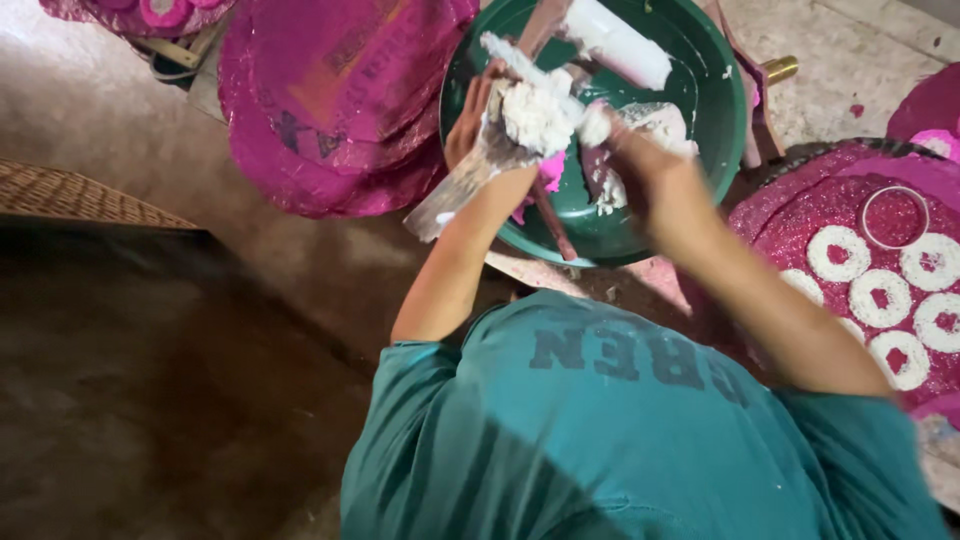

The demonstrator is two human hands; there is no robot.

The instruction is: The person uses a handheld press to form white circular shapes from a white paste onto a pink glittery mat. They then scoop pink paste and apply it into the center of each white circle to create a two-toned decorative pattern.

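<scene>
A teal shirt [620, 440] was seen nearest the camera, filling the lower right of the view, with both bare forearms stretched forward from it. To the right, just beyond the shirt, a pink glittered mat [800, 210] was laid on the floor, and 6 white dough rings [838, 253] were set on it close together, with a thin metal ring [894, 217] lying beside them. To the left, a dark floor [150, 380] and the edge of a woven mat [70, 195] were seen.

Further on, the left hand [480, 125] was closed around a flat wooden tool [455, 190], and a lump of white dough [535, 115] was heaped on top of it. The right hand [625, 150] was blurred; it was pressed against the dough with fingers bent narrow, though its exact grip could not be told. Both hands were held over a green bowl [715, 90], in which more white dough was smeared and a dough-coated stick [615, 40] was leaning.

Furthest away, to the left of the bowl, a stack of round pink discs [330, 100] was piled on the floor
</scene>
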